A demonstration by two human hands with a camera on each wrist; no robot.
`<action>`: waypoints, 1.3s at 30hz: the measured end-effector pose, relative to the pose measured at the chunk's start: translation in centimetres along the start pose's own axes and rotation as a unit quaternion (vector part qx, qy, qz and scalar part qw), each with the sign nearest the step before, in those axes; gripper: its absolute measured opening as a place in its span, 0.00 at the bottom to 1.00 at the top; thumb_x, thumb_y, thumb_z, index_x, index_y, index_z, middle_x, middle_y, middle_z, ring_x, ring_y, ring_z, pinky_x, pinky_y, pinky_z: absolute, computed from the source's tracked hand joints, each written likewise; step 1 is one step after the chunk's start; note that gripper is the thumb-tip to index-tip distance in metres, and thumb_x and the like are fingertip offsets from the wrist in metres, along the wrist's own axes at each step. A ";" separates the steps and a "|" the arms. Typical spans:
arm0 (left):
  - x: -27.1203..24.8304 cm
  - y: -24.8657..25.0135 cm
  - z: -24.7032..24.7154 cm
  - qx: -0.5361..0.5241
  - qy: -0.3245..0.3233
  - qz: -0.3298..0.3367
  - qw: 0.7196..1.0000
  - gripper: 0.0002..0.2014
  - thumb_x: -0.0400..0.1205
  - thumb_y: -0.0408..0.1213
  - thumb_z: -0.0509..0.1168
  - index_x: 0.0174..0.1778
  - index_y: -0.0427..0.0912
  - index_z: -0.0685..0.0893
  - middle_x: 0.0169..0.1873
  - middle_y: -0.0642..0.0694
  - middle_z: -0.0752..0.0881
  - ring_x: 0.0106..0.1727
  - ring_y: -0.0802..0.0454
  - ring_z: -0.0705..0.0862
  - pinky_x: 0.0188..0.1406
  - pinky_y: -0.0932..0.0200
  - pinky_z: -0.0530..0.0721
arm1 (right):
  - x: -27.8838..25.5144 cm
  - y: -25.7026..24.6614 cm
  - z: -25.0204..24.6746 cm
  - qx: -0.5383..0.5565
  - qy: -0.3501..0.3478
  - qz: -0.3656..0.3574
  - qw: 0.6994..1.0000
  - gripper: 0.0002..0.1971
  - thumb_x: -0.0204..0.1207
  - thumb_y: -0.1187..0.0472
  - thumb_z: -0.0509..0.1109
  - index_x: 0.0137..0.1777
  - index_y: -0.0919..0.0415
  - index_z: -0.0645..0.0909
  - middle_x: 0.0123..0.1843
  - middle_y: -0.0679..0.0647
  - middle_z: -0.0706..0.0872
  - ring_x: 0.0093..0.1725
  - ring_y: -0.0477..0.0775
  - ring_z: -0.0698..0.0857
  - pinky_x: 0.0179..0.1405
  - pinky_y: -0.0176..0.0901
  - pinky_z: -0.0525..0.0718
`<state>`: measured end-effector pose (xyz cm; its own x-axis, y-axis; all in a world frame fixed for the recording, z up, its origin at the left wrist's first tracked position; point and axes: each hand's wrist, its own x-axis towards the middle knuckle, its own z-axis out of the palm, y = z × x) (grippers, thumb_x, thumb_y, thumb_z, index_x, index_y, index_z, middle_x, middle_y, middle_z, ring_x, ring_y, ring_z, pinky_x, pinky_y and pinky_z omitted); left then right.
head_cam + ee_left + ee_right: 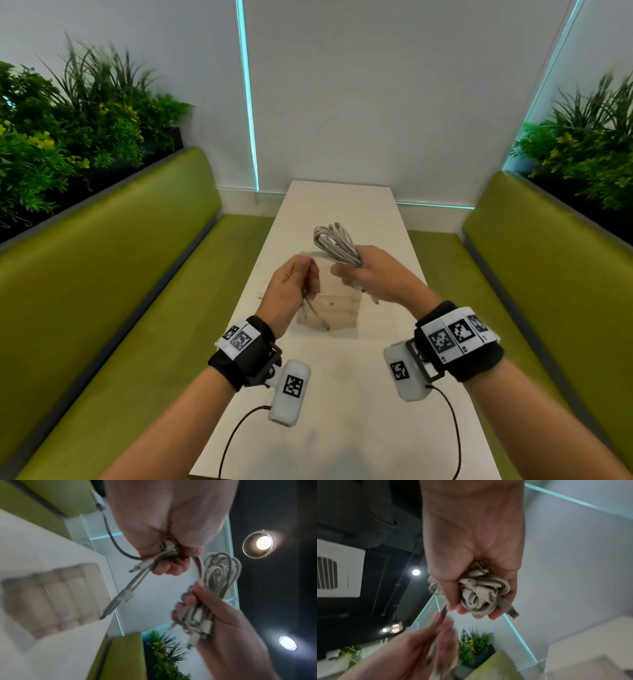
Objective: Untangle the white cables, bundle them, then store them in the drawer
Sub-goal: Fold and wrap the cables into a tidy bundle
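A coiled bundle of white cables (334, 245) (217, 573) (481, 592) is gripped in my right hand (368, 274) (202, 609) (476, 582), its loops sticking up past the fingers. My left hand (294, 284) (168, 550) (436, 635) pinches the loose cable ends (313, 311) (123, 596), whose plugs hang down toward the table. Both hands hover above a small wooden drawer box (337, 308) (51, 597) standing on the white table (342, 377). A USB plug (511, 612) pokes out of the right fist.
Green benches (102, 291) (548, 274) flank the narrow table on both sides. Planters with foliage (68, 130) stand behind the bench backs. A white wall (376, 102) closes the table's far end.
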<state>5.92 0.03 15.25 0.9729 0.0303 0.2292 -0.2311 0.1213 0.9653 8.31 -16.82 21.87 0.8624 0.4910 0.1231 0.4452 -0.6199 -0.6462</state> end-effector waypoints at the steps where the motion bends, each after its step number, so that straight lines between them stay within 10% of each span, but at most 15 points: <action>1: 0.3 0.2 0.5 -0.025 0.027 0.005 0.999 0.16 0.90 0.37 0.49 0.44 0.35 0.79 0.31 0.45 0.84 0.31 0.52 0.83 0.33 0.60 0.82 | 0.0 -0.1 0.7 0.030 0.009 0.003 0.999 0.10 0.79 0.57 0.68 0.36 0.52 0.77 0.30 0.46 0.82 0.24 0.35 0.78 0.24 0.24 0.73; 9: 0.8 0.9 2.0 -0.155 0.099 -0.057 0.981 0.15 0.90 0.36 0.50 0.54 0.41 0.83 0.42 0.46 0.91 0.42 0.52 0.89 0.37 0.62 0.87 | -0.1 0.2 3.9 0.062 -0.013 0.040 0.997 0.10 0.78 0.51 0.69 0.52 0.57 0.83 0.41 0.50 0.87 0.40 0.51 0.83 0.43 0.43 0.79; 12: 0.7 1.0 2.4 -0.193 0.109 -0.089 0.971 0.15 0.89 0.36 0.52 0.52 0.45 0.85 0.40 0.51 0.92 0.41 0.56 0.91 0.35 0.62 0.87 | -0.3 -0.1 4.4 0.057 -0.007 0.045 0.997 0.14 0.74 0.50 0.73 0.54 0.58 0.83 0.43 0.51 0.86 0.40 0.47 0.82 0.38 0.36 0.78; 17: 0.1 0.9 2.2 -0.226 0.105 -0.115 0.962 0.27 0.85 0.57 0.51 0.64 0.40 0.82 0.54 0.42 0.90 0.54 0.50 0.89 0.47 0.58 0.87 | -0.4 -0.4 4.8 0.098 -0.012 0.059 0.993 0.10 0.74 0.55 0.72 0.51 0.61 0.85 0.42 0.59 0.89 0.37 0.50 0.84 0.42 0.48 0.84; 21: -0.2 0.9 2.1 -0.172 0.040 -0.082 0.981 0.48 0.60 0.74 0.68 0.69 0.43 0.76 0.56 0.44 0.89 0.57 0.49 0.88 0.53 0.55 0.86 | -0.4 -0.6 5.5 0.119 0.013 0.061 0.991 0.06 0.71 0.61 0.71 0.46 0.63 0.84 0.36 0.55 0.87 0.35 0.51 0.84 0.41 0.50 0.84; 27: 0.0 0.6 2.1 -0.132 0.107 -0.084 0.982 0.26 0.70 0.43 0.80 0.59 0.35 0.82 0.49 0.36 0.86 0.50 0.41 0.88 0.43 0.55 0.86 | 0.0 -0.8 6.4 0.106 0.025 0.059 0.992 0.08 0.68 0.59 0.73 0.46 0.59 0.87 0.40 0.55 0.92 0.39 0.54 0.90 0.45 0.55 0.89; 35: -0.2 1.9 2.6 -0.167 0.100 -0.073 0.978 0.19 0.75 0.39 0.74 0.57 0.32 0.84 0.45 0.41 0.89 0.41 0.53 0.88 0.36 0.62 0.84 | -0.7 -1.2 5.7 0.238 0.012 0.050 0.970 0.10 0.73 0.65 0.74 0.54 0.63 0.85 0.48 0.59 0.92 0.48 0.57 0.90 0.48 0.40 0.87; 39: -0.4 1.9 2.6 -0.162 0.097 -0.084 0.978 0.15 0.76 0.40 0.73 0.54 0.35 0.84 0.44 0.41 0.90 0.43 0.50 0.87 0.42 0.59 0.85 | -0.7 -0.9 5.9 0.195 0.031 0.065 0.978 0.09 0.72 0.64 0.73 0.51 0.63 0.86 0.46 0.61 0.91 0.46 0.59 0.90 0.51 0.53 0.86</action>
<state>5.12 -2.37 17.30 0.9860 0.1664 0.0122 -0.0867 0.4485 0.8896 5.89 -12.98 17.95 0.9240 0.3778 0.0586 0.2157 -0.3887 -0.8958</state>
